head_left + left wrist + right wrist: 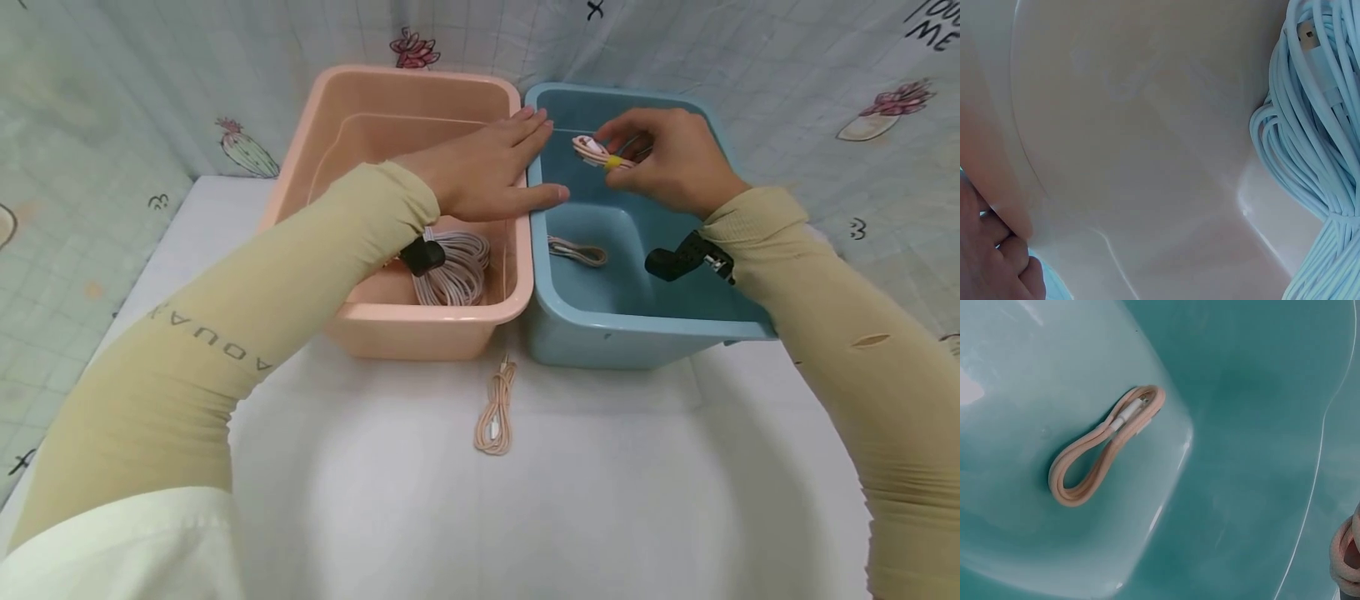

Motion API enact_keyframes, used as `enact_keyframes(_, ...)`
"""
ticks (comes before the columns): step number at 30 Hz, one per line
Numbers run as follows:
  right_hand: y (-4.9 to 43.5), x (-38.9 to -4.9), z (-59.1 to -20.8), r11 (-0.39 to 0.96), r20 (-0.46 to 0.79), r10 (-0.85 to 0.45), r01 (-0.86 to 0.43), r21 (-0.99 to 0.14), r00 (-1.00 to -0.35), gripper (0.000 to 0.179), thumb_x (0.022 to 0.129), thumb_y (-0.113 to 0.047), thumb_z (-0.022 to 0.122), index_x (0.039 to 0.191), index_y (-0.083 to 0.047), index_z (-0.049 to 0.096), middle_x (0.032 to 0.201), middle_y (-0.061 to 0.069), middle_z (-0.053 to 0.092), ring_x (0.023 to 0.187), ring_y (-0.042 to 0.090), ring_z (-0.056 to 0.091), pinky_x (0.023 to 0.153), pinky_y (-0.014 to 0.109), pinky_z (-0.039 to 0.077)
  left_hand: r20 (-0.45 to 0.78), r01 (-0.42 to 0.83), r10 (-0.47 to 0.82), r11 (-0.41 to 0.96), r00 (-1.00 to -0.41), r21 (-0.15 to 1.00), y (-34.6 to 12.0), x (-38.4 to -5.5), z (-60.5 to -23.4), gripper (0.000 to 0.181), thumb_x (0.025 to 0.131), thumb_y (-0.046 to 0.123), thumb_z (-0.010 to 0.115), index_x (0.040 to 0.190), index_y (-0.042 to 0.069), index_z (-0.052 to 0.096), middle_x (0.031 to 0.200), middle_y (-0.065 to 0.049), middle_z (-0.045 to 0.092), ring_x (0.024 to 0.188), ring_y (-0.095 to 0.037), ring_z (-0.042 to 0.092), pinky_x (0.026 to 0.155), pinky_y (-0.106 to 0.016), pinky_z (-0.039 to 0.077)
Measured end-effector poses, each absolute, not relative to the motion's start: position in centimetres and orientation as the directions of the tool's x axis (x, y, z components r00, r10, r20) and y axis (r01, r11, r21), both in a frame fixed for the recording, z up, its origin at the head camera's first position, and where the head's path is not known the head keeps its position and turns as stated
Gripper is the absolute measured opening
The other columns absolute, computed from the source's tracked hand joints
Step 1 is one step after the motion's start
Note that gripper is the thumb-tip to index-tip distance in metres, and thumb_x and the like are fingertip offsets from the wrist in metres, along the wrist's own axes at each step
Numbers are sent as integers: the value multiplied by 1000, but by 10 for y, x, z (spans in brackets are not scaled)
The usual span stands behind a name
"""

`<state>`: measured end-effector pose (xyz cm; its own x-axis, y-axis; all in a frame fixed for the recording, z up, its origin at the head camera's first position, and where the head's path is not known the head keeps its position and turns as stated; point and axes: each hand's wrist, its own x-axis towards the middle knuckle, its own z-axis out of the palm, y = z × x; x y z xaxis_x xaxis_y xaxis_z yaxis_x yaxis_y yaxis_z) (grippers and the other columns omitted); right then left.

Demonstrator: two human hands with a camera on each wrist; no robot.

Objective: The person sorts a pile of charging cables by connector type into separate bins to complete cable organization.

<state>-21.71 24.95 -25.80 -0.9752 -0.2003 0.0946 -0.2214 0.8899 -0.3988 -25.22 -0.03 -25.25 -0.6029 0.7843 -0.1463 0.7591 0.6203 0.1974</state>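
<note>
My left hand (498, 162) lies with straight fingers across the inner rim of the pink bin (420, 312), its fingertips reaching the edge of the blue bin (600, 321). Below that hand, a large bundle of white cable (453, 267) rests in the pink bin; the left wrist view shows the white cable (1319, 125) with a metal plug. Over the blue bin, my right hand (675, 162) pinches a small coiled pinkish cable (592, 152) with a yellow band. Another coiled cable (1107, 447) lies on the blue bin's floor.
A third coiled cable (495, 412), beige with a white plug, lies on the white tabletop (570, 500) before the bins. Behind the bins hangs a patterned cloth (480, 42). The two bins stand side by side, rims nearly touching.
</note>
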Motion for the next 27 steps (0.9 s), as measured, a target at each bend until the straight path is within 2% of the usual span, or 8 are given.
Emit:
enact_keyframes(11,249,-216,-256,888,70,-204,-215,-407,-976,45,88,-22,67,132,-14,60,119,12,67,97,13,59,72,14,45,-142,763,788,616,-599,195,-1,-252,-253,91,95,68,25,157,8,-5,165,-7,-9,155,-22,-9,131,-37,2)
enact_keyframes(20,248,-215,-255,888,77,-216,-229,-398,-973,40,88,-22,66,128,-14,64,116,12,70,99,23,66,68,13,45,-142,762,786,618,-602,195,-1,-252,-254,90,96,68,24,157,8,-5,165,-7,-9,155,-23,-9,131,-38,2)
enact_keyframes(27,249,-215,-255,890,86,-218,-234,-391,-972,39,90,-23,65,127,-14,64,115,11,70,98,20,64,69,14,45,-137,758,782,623,-608,194,0,-251,-254,91,95,69,26,157,9,-4,166,-6,-8,155,-22,-7,131,-37,2)
